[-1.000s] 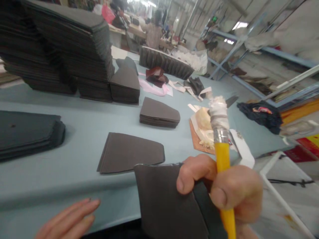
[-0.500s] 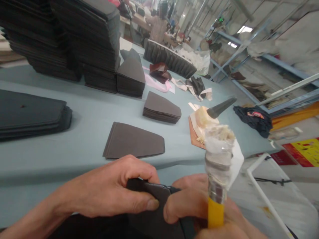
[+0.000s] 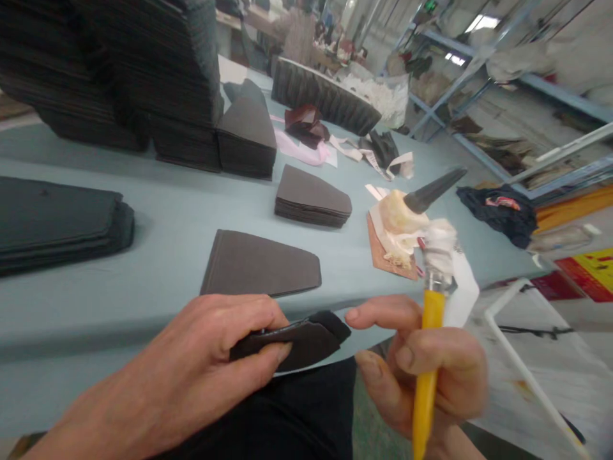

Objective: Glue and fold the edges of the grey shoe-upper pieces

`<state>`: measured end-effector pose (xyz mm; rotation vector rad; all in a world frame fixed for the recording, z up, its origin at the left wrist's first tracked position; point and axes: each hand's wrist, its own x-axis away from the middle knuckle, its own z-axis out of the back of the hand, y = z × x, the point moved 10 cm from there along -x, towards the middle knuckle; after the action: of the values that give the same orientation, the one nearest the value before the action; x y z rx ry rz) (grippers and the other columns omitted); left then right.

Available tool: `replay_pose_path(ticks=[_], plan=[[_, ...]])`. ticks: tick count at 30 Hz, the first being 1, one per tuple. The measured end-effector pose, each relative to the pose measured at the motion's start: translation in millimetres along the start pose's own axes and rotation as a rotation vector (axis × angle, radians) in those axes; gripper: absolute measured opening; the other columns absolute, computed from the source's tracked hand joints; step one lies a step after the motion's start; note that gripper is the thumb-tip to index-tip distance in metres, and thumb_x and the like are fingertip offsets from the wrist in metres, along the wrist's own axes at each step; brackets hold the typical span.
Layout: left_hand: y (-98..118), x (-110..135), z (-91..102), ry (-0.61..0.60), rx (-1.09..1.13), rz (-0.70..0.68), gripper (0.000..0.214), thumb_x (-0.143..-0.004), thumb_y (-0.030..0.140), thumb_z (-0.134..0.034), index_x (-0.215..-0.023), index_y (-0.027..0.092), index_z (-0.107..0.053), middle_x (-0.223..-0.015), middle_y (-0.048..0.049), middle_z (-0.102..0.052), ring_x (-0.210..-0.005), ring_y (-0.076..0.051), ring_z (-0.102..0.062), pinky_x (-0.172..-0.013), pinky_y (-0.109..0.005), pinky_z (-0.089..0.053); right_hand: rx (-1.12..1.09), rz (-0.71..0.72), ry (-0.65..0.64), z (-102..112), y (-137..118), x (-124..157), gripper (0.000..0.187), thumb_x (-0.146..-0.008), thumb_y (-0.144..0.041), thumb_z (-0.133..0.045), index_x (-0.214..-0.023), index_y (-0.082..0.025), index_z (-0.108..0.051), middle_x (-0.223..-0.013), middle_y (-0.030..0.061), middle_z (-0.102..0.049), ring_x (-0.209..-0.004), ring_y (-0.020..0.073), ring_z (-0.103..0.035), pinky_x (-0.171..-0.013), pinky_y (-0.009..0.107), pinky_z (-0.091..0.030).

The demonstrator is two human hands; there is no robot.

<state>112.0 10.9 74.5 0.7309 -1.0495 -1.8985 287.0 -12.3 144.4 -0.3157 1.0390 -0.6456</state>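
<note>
While the left hand pinches a black piece between thumb and fingers at the near edge of the table, the right hand holds a yellow brush in bent fingers, forefinger and thumb parted beside the piece. Marks on the red-and-yellow sign are too blurred to read.

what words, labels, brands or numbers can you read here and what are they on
No text is readable.
Red-and-yellow sheet at the right: marks too blurred to read.
Dark cloth near the table's far right edge: red and pale print, too blurred to read.
Green light at the top: too blurred to tell if it bears a sign.
Yellow-handled tool and held dark piece: no lettering shows.
</note>
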Motion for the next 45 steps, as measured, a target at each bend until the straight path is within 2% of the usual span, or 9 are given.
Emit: replay_pose_path(ticks=[3, 9, 20, 25, 29, 34, 38, 41, 45], plan=[[6.0, -1.1, 2.1, 0.022, -0.044, -0.055, 0.025, -0.104, 0.022, -0.055, -0.081, 0.025, -0.065, -0.071, 0.0089, -0.063, -0.062, -0.005, -0.056, -0.059, -0.019, -0.036, 0.038, 0.076, 0.062, 2.5, -10.5, -4.1, 0.036, -0.082, -0.001, -0.075, -0.092, -0.025, -0.050, -0.101, 0.0010, -0.084, -0.090, 0.0157, -0.080, -0.093, 0.035, -0.068], [12.2, -1.4, 3.4, 0.047, -0.075, -0.124, 0.024, -0.107, 0.021, -0.056, -0.085, 0.025, -0.064, -0.074, 0.0092, -0.063, -0.065, -0.005, -0.057, -0.062, -0.018, -0.038, 0.065, 0.030, 0.008, -16.1, -5.2, -9.5, 0.035, -0.086, -0.010, -0.078, -0.098, -0.027, -0.049, -0.097, 0.0012, -0.084, -0.088, 0.0179, -0.082, -0.095, 0.041, -0.069], [3.3, 0.9, 2.0, 0.055, -0.095, -0.098, 0.028, -0.107, 0.023, -0.056, -0.079, 0.022, -0.057, -0.071, 0.0078, -0.058, -0.062, -0.007, -0.051, -0.059, -0.021, -0.035, -0.036, -0.094, 0.039, -30.8, 7.1, 6.7, 0.039, -0.091, -0.011, -0.080, -0.107, -0.027, -0.049, -0.099, 0.0019, -0.081, -0.107, 0.0196, -0.082, -0.106, 0.041, -0.068], [-5.4, 2.9, 0.5, 0.038, -0.054, -0.054, 0.029, -0.108, 0.028, -0.055, -0.080, 0.023, -0.061, -0.073, 0.0077, -0.060, -0.063, -0.007, -0.052, -0.059, -0.022, -0.035, 0.002, -0.196, 0.035, -33.0, 19.5, 12.2, 0.039, -0.092, -0.015, -0.083, -0.108, -0.027, -0.050, -0.105, 0.0018, -0.082, -0.124, 0.0236, -0.079, -0.116, 0.053, -0.063], [-11.1, 2.1, 0.1, 0.036, -0.027, -0.019, 0.028, -0.106, 0.029, -0.056, -0.080, 0.023, -0.062, -0.073, 0.0080, -0.061, -0.064, -0.007, -0.052, -0.061, -0.022, -0.036, -0.060, -0.221, 0.035, -39.0, 23.6, 13.5, 0.035, -0.093, -0.011, -0.079, -0.108, -0.027, -0.051, -0.098, -0.0004, -0.080, -0.112, 0.0199, -0.081, -0.106, 0.044, -0.068], [-13.9, -0.3, 1.1, 0.053, 0.006, 0.013, 0.028, -0.104, 0.029, -0.057, -0.077, 0.022, -0.062, -0.070, 0.0087, -0.060, -0.062, -0.006, -0.052, -0.059, -0.022, -0.035, 0.020, -0.115, 0.033, -41.4, 11.9, 10.9, 0.033, -0.092, -0.006, -0.075, -0.101, -0.027, -0.051, -0.095, -0.0011, -0.079, -0.096, 0.0158, -0.081, -0.102, 0.041, -0.069], [-19.5, -1.2, 0.9, 0.072, 0.017, 0.061, 0.029, -0.103, 0.031, -0.056, -0.076, 0.022, -0.061, -0.066, 0.0082, -0.057, -0.061, -0.007, -0.050, -0.058, -0.024, -0.033, 0.130, -0.061, 0.043, -40.0, 6.2, 10.6, 0.032, -0.090, -0.005, -0.077, -0.096, -0.026, -0.054, -0.099, 0.0010, -0.078, -0.092, 0.0135, -0.081, -0.083, 0.026, -0.069], [-25.3, -1.5, -2.1, 0.062, 0.015, 0.103, 0.031, -0.103, 0.034, -0.055, -0.075, 0.022, -0.060, -0.066, 0.0074, -0.057, -0.061, -0.008, -0.049, -0.058, -0.025, -0.032, 0.096, -0.093, 0.093, -38.2, 8.9, 12.2, 0.033, -0.088, -0.003, -0.078, -0.097, -0.025, -0.055, -0.103, 0.0015, -0.078, -0.092, 0.0120, -0.080, -0.080, 0.022, -0.068], [-26.7, -1.2, -4.5, 0.047, 0.019, 0.113, 0.033, -0.104, 0.036, -0.054, -0.074, 0.021, -0.059, -0.065, 0.0063, -0.056, -0.060, -0.009, -0.048, -0.059, -0.027, -0.031, 0.013, -0.191, 0.135, -39.1, 16.8, 14.4, 0.037, -0.089, -0.001, -0.077, -0.099, -0.025, -0.051, -0.118, 0.0042, -0.080, -0.078, 0.0090, -0.077, -0.072, 0.022, -0.067]])
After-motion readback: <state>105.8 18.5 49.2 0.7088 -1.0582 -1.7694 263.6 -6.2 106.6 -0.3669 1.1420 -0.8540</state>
